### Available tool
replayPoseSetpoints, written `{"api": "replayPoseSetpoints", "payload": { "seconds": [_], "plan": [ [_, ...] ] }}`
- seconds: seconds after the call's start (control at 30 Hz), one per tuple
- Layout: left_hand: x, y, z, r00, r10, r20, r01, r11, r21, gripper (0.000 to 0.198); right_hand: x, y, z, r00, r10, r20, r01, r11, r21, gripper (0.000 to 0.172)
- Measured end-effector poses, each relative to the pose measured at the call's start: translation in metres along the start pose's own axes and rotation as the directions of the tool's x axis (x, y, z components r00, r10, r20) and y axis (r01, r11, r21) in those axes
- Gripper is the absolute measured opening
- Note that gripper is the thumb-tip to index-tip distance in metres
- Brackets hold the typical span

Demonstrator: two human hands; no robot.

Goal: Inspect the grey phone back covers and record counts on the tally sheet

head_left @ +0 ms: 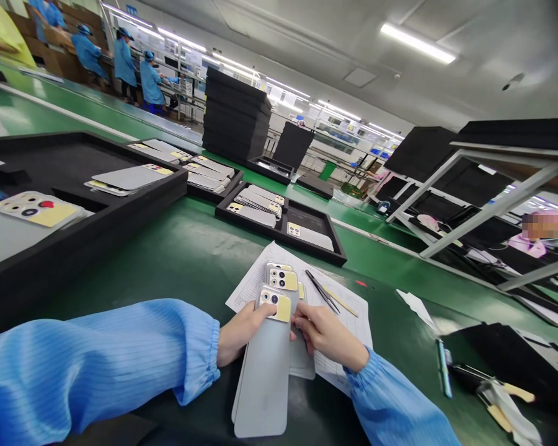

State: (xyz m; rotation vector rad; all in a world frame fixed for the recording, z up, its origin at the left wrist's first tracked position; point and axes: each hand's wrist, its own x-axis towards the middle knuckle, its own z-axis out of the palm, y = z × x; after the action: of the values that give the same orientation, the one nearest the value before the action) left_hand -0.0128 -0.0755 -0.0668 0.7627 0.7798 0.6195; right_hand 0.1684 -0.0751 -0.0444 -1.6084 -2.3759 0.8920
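No legible text, paper sheet [247,285] with fine print, too small to read

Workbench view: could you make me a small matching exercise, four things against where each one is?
1. Left hand
2. Right hand
3. Black tweezers
4. Red scrap

A. On the white sheet
B. Thumb over the yellow-patched end of the grey panel
C. On the green bench, off the sheet
D. Fingers at the panel's right edge

Pairs: 1-B, 2-D, 3-A, 4-C
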Motion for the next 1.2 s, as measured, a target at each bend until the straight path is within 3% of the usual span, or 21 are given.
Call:
{"api": "replayPoseSetpoints", "payload": {
  "seconds": [0.27, 0.53, 0.7, 0.83, 0.97, 1.2],
  "plan": [
    [0.0, -0.001, -0.001, 1.0, 0.03, 0.009, -0.03, 0.999, 0.013, 0.034, -0.005, 0.004, -0.007, 0.998, 0.002, 0.057, -0.013, 0.981, 0.195, 0.017],
    [-0.001, 0.001, 0.001, 1.0, 0.018, 0.008, -0.018, 1.0, 0.023, 0.033, -0.002, -0.007, 0.005, 0.994, -0.029, -0.109, 0.007, 0.981, -0.196, 0.018],
    [0.0, 0.001, -0.001, 1.0, 0.015, 0.02, -0.016, 0.999, 0.043, 0.035, -0.001, -0.003, 0.008, 0.977, 0.006, -0.213, -0.056, 0.972, -0.229, 0.018],
    [0.0, 0.001, -0.001, 1.0, 0.024, 0.013, -0.024, 1.0, 0.009, 0.036, -0.001, 0.004, 0.002, 0.951, 0.112, -0.289, -0.123, 0.992, -0.021, 0.024],
    [-0.002, 0.004, 0.0, 1.0, -0.001, -0.027, -0.001, 0.999, -0.048, 0.036, -0.002, 0.01, -0.006, 0.979, 0.125, -0.161, -0.066, 0.942, 0.328, 0.019],
    [-0.002, 0.005, 0.0, 0.999, -0.036, -0.036, 0.031, 0.992, -0.124, 0.038, 0.0, 0.011, -0.006, 0.985, 0.154, -0.084, -0.094, 0.87, 0.484, 0.033]
  ]
}}
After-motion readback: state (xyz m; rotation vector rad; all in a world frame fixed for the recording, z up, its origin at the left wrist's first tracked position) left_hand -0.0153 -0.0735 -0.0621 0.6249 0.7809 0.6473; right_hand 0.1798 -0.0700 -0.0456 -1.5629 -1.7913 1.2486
